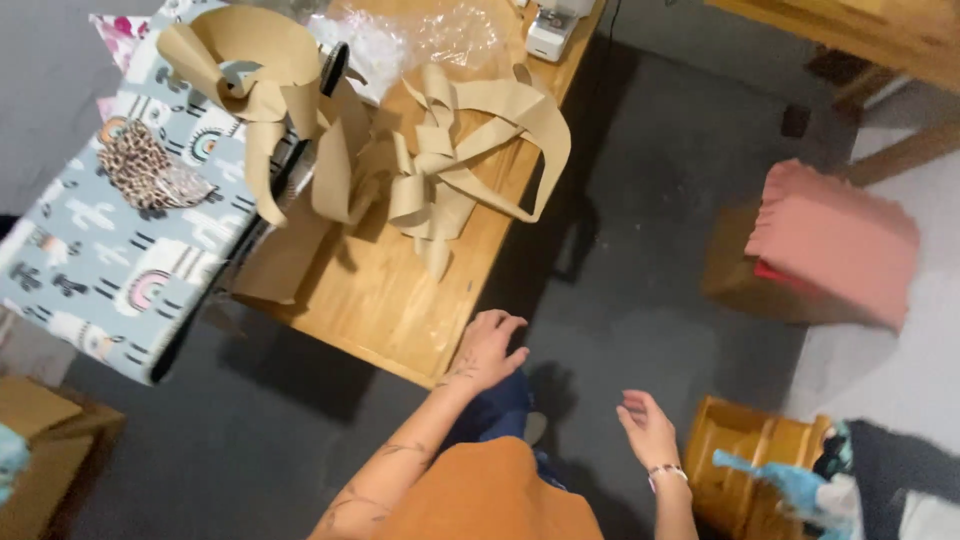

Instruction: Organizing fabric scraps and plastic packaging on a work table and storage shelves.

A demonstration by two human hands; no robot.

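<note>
My left hand (487, 350) sits in the lower middle of the frame, its fingers loosely spread and holding nothing, right at the near edge of the wooden worktop (385, 300); I cannot tell whether it touches the wood or only hovers at the corner. My right hand (648, 430) hangs lower and further right, over the dark floor (640, 200), palm turned inward, fingers relaxed and apart, also without anything in it. The nearest thing to my left hand is the tangle of brown paper strips (455, 160), lying in the upper middle of the frame on the worktop, curled and looped over itself as loose cuttings do when dropped in a heap. To its left a board covered in llama-print fabric (130, 240) juts over the worktop's edge at a slant, with more brown paper (265, 80) draped over its top end. Crumpled clear plastic (420, 35) lies at the far end. At the right of the frame stands a pink cushioned stool (830, 245), and a small wooden piece (745, 470) sits near my right hand.
</note>
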